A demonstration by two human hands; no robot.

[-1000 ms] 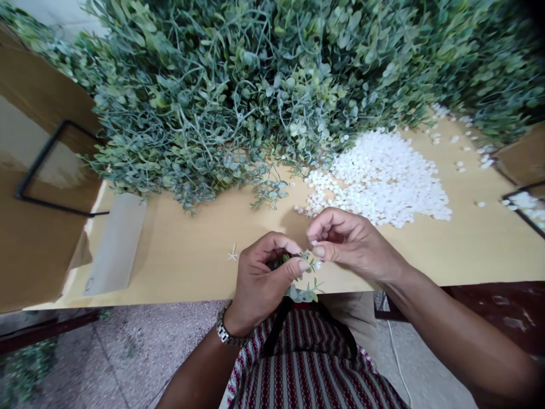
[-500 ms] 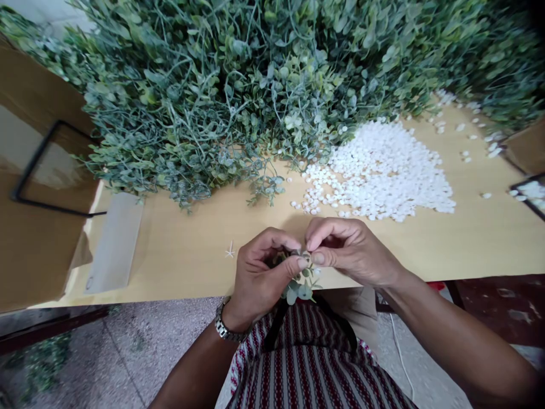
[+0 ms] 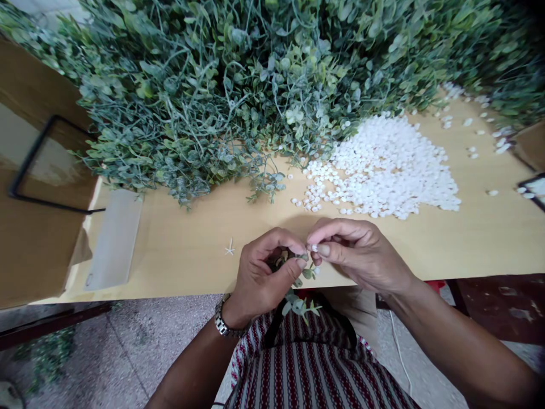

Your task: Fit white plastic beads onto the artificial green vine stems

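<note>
My left hand point(image 3: 268, 270), with a metal watch at its wrist, pinches a green leafy sprig point(image 3: 300, 304) that hangs down over the table's front edge. Close beside it, my right hand point(image 3: 353, 250) holds a small white piece point(image 3: 314, 248) between thumb and fingertips. The fingertips of both hands nearly meet. Another white bit point(image 3: 317, 271) shows among the sprig's leaves. Part of the sprig is hidden behind my left fingers. Beyond my hands spreads a heap of small white pieces point(image 3: 395, 170).
A large mass of green foliage point(image 3: 238, 85) covers the back of the table point(image 3: 183, 250). A tiny white star-shaped piece point(image 3: 229, 247) lies left of my hands. Farther left are a translucent strip point(image 3: 114, 241) and a cardboard box point(image 3: 38, 244) with a black wire frame point(image 3: 32, 162).
The white piece has come into view in my right fingertips, and that hand has shifted slightly right. The sprig's lower leaves hang a little lower.
</note>
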